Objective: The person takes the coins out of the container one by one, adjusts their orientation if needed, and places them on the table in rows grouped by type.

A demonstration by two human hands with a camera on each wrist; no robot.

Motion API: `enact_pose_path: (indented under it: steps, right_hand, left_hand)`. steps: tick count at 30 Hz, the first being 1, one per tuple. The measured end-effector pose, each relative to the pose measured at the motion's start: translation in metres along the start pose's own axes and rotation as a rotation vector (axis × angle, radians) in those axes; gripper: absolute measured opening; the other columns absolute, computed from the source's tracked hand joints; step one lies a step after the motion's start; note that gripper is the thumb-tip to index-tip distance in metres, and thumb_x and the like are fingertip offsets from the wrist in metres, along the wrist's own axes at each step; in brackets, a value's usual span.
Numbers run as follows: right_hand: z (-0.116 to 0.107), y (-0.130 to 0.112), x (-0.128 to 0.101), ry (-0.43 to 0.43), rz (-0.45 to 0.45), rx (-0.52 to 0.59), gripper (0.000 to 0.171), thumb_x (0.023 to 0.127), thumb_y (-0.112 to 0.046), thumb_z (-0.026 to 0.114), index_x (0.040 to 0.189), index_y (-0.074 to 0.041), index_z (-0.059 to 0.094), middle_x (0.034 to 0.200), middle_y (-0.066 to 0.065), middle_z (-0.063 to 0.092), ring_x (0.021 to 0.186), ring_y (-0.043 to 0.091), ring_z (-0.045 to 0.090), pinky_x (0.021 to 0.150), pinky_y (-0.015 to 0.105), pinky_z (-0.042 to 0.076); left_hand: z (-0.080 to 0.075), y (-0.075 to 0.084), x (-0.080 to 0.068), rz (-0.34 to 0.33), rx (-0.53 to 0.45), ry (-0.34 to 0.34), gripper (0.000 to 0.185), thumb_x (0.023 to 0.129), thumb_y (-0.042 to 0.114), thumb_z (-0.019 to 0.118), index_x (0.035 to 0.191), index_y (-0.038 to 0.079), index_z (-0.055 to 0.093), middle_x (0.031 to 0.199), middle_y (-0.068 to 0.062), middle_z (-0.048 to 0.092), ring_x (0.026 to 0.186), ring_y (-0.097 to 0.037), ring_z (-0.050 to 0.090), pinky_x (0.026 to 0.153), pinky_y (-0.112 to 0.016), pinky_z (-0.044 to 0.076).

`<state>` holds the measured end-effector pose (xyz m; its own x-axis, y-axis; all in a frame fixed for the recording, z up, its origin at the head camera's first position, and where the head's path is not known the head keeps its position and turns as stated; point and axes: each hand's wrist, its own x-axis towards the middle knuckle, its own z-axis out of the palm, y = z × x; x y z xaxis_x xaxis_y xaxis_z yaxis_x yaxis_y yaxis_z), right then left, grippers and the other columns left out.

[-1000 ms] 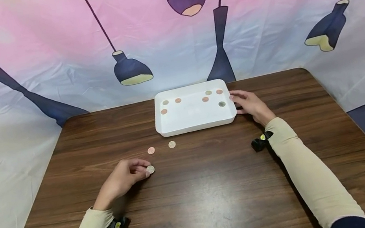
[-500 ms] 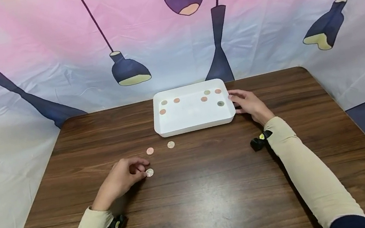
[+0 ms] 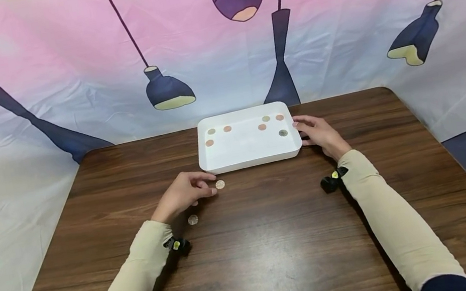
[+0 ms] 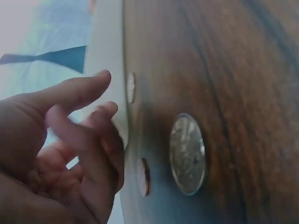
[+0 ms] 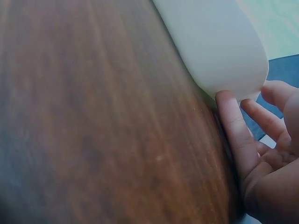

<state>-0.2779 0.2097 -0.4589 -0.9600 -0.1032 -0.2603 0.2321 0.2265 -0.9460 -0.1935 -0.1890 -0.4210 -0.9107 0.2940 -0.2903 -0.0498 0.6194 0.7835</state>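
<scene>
My left hand (image 3: 190, 192) hovers over the table with nothing in its fingers, thumb and forefinger apart beside a pale gold coin (image 3: 220, 184). In the left wrist view that coin (image 4: 131, 87) lies just past the fingertips. A copper coin (image 4: 143, 177) is mostly hidden under the hand in the head view. Nearer to me lies a silver coin (image 3: 192, 219), large in the left wrist view. My right hand (image 3: 322, 135) touches the right end of the white tray (image 3: 250, 159) with its fingertips; its thumb lies low against the tray's outer wall in the right wrist view.
Several copper, gold and silver-grey coins lie in the tray, including a dark one (image 3: 283, 133) near its right end. The brown wooden table (image 3: 275, 240) meets a patterned cloth (image 3: 219, 56) behind the tray.
My left hand has let go of the silver coin, which now lies flat on the table. It has moved up and right over the copper coin. The right hand keeps its place.
</scene>
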Motion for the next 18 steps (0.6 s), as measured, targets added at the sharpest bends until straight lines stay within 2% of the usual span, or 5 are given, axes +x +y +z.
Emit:
enact_pose_path:
  steps: [3, 6, 10, 14, 18]
  right_hand:
    - [0.001, 0.000, 0.000, -0.001, -0.004, -0.007, 0.056, 0.112, -0.038, 0.053, 0.163, -0.017, 0.043, 0.155, 0.018, 0.049, 0.129, 0.031, 0.057, 0.083, 0.019, 0.057]
    - [0.000, 0.000, 0.000, -0.002, -0.005, -0.015, 0.056, 0.112, -0.039, 0.053, 0.163, -0.018, 0.043, 0.155, 0.017, 0.049, 0.130, 0.032, 0.057, 0.083, 0.019, 0.057]
    - [-0.001, -0.001, 0.000, -0.005, -0.002, -0.021, 0.057, 0.111, -0.040, 0.053, 0.163, -0.020, 0.042, 0.156, 0.016, 0.049, 0.133, 0.033, 0.056, 0.083, 0.019, 0.057]
    - [-0.002, 0.000, 0.001, -0.011, 0.006, -0.015, 0.057, 0.111, -0.040, 0.053, 0.164, -0.020, 0.041, 0.157, 0.016, 0.048, 0.134, 0.033, 0.055, 0.082, 0.019, 0.057]
    - [-0.002, 0.002, 0.004, -0.017, 0.021, -0.009, 0.056, 0.113, -0.036, 0.050, 0.165, -0.019, 0.039, 0.159, 0.017, 0.046, 0.134, 0.033, 0.055, 0.081, 0.018, 0.056]
  left_hand:
    - [0.005, 0.003, 0.006, 0.013, 0.106, 0.013, 0.037, 0.092, 0.013, 0.080, 0.129, 0.008, 0.075, 0.073, 0.002, 0.061, 0.059, -0.011, 0.048, 0.055, -0.025, 0.041]
    - [0.011, 0.006, 0.009, 0.030, 0.227, 0.055, 0.035, 0.092, 0.015, 0.082, 0.126, 0.012, 0.077, 0.074, 0.003, 0.063, 0.060, -0.011, 0.050, 0.060, -0.028, 0.042]
    - [0.015, 0.008, 0.010, 0.029, 0.286, 0.099, 0.021, 0.093, 0.013, 0.082, 0.114, 0.015, 0.081, 0.082, 0.002, 0.066, 0.069, -0.014, 0.054, 0.068, -0.030, 0.044]
    - [0.016, 0.010, 0.012, 0.030, 0.303, 0.058, 0.011, 0.093, 0.010, 0.080, 0.104, 0.013, 0.078, 0.089, 0.000, 0.064, 0.080, -0.017, 0.055, 0.076, -0.033, 0.045]
    - [0.016, 0.011, 0.014, 0.036, 0.352, -0.001, 0.013, 0.092, 0.013, 0.080, 0.103, 0.011, 0.073, 0.097, -0.002, 0.064, 0.090, -0.017, 0.056, 0.085, -0.036, 0.046]
